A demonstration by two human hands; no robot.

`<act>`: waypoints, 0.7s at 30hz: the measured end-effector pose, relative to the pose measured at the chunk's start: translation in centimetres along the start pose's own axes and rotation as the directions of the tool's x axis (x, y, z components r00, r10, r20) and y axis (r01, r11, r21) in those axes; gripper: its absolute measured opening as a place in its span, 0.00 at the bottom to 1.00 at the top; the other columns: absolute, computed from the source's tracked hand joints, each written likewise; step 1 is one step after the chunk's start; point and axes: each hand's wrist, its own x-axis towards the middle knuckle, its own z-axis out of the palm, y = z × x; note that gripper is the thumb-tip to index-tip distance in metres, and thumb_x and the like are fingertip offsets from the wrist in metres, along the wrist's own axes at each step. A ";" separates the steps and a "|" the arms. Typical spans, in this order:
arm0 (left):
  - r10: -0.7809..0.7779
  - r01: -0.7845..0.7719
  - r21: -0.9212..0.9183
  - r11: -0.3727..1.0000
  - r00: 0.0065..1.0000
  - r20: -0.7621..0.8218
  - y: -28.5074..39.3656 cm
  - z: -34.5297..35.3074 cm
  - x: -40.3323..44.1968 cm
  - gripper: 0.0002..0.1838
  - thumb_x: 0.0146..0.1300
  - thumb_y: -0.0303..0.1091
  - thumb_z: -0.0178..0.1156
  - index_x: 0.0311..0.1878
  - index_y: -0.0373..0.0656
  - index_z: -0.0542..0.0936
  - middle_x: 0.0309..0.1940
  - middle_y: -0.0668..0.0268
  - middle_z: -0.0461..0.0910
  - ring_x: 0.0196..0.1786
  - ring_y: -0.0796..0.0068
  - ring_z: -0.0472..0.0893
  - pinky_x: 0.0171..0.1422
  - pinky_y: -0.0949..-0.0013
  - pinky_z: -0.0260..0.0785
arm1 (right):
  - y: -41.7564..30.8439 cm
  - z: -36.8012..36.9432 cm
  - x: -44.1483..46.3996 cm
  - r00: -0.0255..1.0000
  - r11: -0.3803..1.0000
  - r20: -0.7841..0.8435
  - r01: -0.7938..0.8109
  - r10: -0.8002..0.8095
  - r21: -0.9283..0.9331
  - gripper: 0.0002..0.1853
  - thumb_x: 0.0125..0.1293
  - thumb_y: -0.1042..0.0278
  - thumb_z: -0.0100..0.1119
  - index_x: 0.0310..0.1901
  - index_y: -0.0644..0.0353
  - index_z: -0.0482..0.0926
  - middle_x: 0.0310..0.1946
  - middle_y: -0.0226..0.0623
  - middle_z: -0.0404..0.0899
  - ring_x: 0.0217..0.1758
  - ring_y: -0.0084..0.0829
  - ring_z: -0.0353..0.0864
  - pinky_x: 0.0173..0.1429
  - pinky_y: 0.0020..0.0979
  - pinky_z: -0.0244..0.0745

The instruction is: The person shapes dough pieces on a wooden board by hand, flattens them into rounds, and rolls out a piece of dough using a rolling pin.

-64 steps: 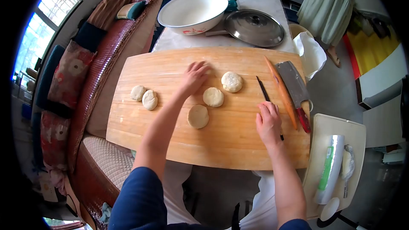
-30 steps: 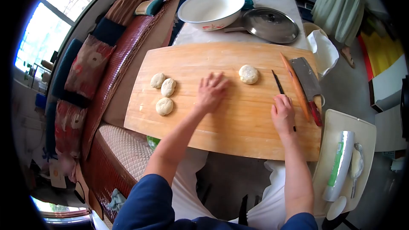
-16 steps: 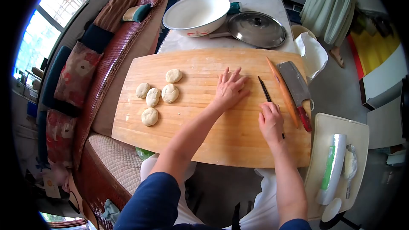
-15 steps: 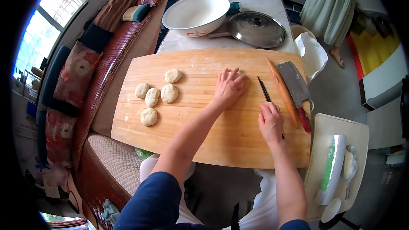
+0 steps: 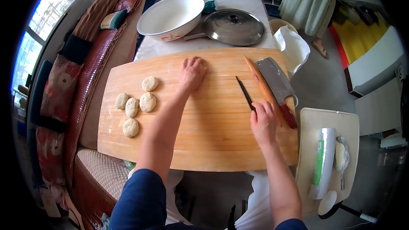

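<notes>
While R hand [image 5: 264, 122] grips dark sticks [image 5: 244, 93] on board [image 5: 221, 149]'s R side, keep tips clear of L hand [image 5: 194, 74], fingers curled, hold unclear; dough rounds [image 5: 148, 102] sit board's L side.

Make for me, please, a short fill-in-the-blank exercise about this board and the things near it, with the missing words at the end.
The left part of the wooden board holds ____ visible dough pieces.
The right hand grips thin sticks whose colour is ____.
The rolling pin lies between the thin sticks and the ____.
Seen from the person's side, the metal lid is to the ____ of the white bowl.

Missing words: five; black; cleaver; right.
</notes>
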 end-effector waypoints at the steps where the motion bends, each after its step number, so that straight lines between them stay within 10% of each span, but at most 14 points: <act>1: 0.006 -0.006 -0.033 0.999 1.000 -0.011 2.1 0.0 -0.3 0.25 0.70 0.50 0.58 0.64 0.49 0.76 0.68 0.63 0.73 0.73 0.45 0.65 0.80 0.50 0.55 | 0.2 -0.4 0.2 1.000 0.999 -0.018 -0.013 0.012 -0.033 0.13 0.56 0.80 0.65 0.44 0.61 0.80 0.44 0.38 0.79 0.49 0.44 0.78 0.53 0.43 0.75; 13: 0.160 -0.124 -0.180 0.976 0.966 0.202 9.6 -11.6 -19.1 0.24 0.64 0.43 0.66 0.62 0.46 0.79 0.69 0.60 0.73 0.73 0.45 0.66 0.79 0.48 0.58 | 4.4 -0.7 -0.8 0.966 0.929 0.049 -0.231 0.256 -0.289 0.21 0.63 0.77 0.61 0.59 0.59 0.74 0.50 0.43 0.76 0.53 0.48 0.77 0.55 0.42 0.79; 16: 0.169 -0.172 -0.012 0.985 0.952 0.255 11.2 -13.6 -19.2 0.24 0.62 0.40 0.67 0.63 0.48 0.80 0.69 0.62 0.73 0.72 0.49 0.68 0.76 0.51 0.63 | 4.9 0.3 -0.7 0.926 0.902 0.117 -0.310 0.358 -0.301 0.22 0.68 0.75 0.56 0.63 0.59 0.70 0.51 0.47 0.76 0.54 0.50 0.78 0.53 0.44 0.80; 21: 0.389 -0.336 -0.235 0.912 0.891 0.233 19.3 -9.9 -14.0 0.27 0.60 0.30 0.64 0.65 0.51 0.78 0.72 0.65 0.72 0.65 0.56 0.75 0.64 0.57 0.74 | 4.3 0.0 -0.5 0.922 0.920 0.057 -0.374 0.382 -0.120 0.23 0.71 0.72 0.54 0.67 0.60 0.68 0.50 0.51 0.78 0.46 0.54 0.83 0.47 0.49 0.81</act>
